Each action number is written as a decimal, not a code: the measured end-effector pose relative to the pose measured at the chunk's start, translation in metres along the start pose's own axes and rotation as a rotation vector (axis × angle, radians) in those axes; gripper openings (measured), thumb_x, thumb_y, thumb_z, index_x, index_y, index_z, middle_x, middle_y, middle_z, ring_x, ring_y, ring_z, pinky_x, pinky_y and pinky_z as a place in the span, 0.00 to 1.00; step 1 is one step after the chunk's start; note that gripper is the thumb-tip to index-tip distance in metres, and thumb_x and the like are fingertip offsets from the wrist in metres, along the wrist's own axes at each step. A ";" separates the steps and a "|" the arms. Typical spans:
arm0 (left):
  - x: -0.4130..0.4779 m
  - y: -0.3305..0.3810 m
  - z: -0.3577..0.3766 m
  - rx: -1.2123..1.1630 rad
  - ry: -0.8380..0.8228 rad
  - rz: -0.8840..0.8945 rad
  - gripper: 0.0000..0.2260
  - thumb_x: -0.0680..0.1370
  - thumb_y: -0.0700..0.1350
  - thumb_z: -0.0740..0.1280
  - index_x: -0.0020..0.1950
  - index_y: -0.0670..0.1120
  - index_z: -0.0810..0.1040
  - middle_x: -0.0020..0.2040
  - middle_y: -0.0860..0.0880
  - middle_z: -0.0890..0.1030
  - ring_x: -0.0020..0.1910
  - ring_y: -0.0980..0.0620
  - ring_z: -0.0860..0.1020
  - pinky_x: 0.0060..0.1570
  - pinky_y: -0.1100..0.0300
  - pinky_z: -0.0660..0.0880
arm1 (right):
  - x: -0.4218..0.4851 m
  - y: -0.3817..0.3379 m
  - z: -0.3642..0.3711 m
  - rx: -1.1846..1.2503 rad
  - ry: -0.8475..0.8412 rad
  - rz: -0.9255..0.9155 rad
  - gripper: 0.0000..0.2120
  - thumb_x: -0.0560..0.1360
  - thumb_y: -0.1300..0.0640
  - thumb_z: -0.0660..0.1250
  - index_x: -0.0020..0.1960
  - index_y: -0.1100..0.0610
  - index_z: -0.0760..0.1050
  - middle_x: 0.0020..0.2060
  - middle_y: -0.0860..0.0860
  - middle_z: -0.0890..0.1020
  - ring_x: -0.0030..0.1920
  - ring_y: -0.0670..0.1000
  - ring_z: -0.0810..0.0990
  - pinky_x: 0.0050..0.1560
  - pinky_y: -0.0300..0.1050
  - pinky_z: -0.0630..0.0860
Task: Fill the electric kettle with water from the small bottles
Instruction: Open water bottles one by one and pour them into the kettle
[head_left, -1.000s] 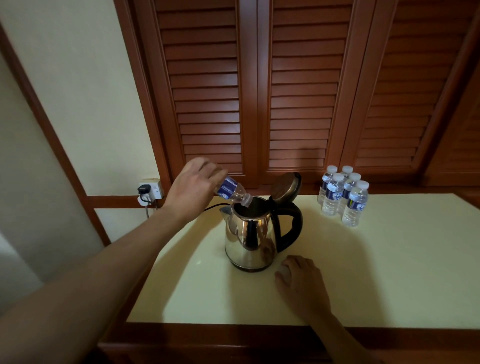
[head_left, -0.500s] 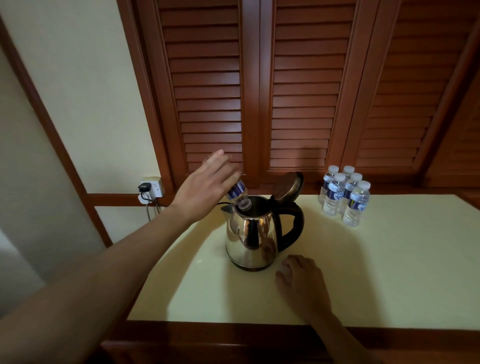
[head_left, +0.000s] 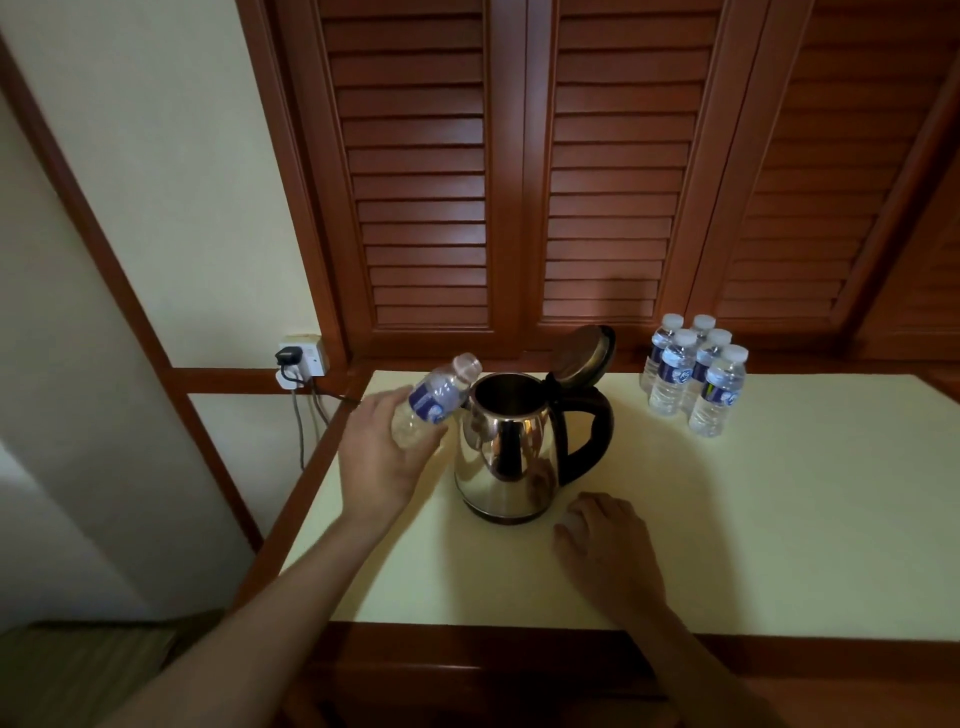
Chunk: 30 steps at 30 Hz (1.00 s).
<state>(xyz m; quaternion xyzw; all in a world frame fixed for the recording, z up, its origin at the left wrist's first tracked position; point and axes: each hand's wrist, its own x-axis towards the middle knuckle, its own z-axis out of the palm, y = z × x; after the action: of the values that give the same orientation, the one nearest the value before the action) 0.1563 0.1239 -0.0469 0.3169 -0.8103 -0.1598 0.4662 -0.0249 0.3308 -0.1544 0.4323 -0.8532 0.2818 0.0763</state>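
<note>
The left hand (head_left: 384, 457) has its fingers wrapped round a small bottle (head_left: 434, 400), uncapped and tilted neck-up, just left of the kettle (head_left: 511, 452), whose lid (head_left: 584, 356) stands open. The right hand (head_left: 608, 556) lies flat on the table (head_left: 779, 519), fingers loose, holding nothing. Five capped bottles (head_left: 693, 379) wait far right.

L hand (head_left: 387, 460) grip closed, R hand (head_left: 605, 553) flat, palm down.

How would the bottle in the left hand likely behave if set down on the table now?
The bottle in the left hand looks clear and drained, so probably very light and easy to tip. Its thin, ribbed plastic would likely crumple under a firm squeeze. Round and uncapped, it could roll if laid on the table.
</note>
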 end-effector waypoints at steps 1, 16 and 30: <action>-0.012 -0.004 0.002 -0.054 -0.018 -0.042 0.24 0.70 0.53 0.79 0.63 0.47 0.80 0.55 0.52 0.80 0.52 0.54 0.78 0.51 0.58 0.75 | 0.001 0.000 0.000 -0.007 -0.007 0.001 0.14 0.72 0.44 0.62 0.52 0.50 0.77 0.51 0.44 0.78 0.55 0.50 0.74 0.54 0.47 0.70; -0.092 -0.007 0.012 -0.389 -0.216 -0.351 0.16 0.69 0.51 0.80 0.55 0.53 0.83 0.46 0.61 0.85 0.48 0.63 0.82 0.49 0.62 0.81 | 0.000 0.004 0.002 -0.053 -0.003 -0.016 0.11 0.75 0.44 0.67 0.52 0.49 0.79 0.53 0.47 0.80 0.54 0.52 0.76 0.50 0.46 0.70; -0.095 -0.012 0.015 -0.318 -0.308 -0.254 0.19 0.69 0.59 0.78 0.56 0.55 0.82 0.46 0.60 0.84 0.45 0.64 0.82 0.46 0.58 0.81 | 0.019 -0.087 -0.062 0.380 0.112 -0.186 0.17 0.77 0.42 0.66 0.59 0.52 0.79 0.51 0.44 0.78 0.51 0.45 0.76 0.49 0.38 0.72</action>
<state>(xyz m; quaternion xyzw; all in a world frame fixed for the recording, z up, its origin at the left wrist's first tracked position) 0.1826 0.1775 -0.1237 0.3109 -0.7901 -0.3888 0.3575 0.0245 0.3108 -0.0602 0.4996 -0.7356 0.4527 0.0666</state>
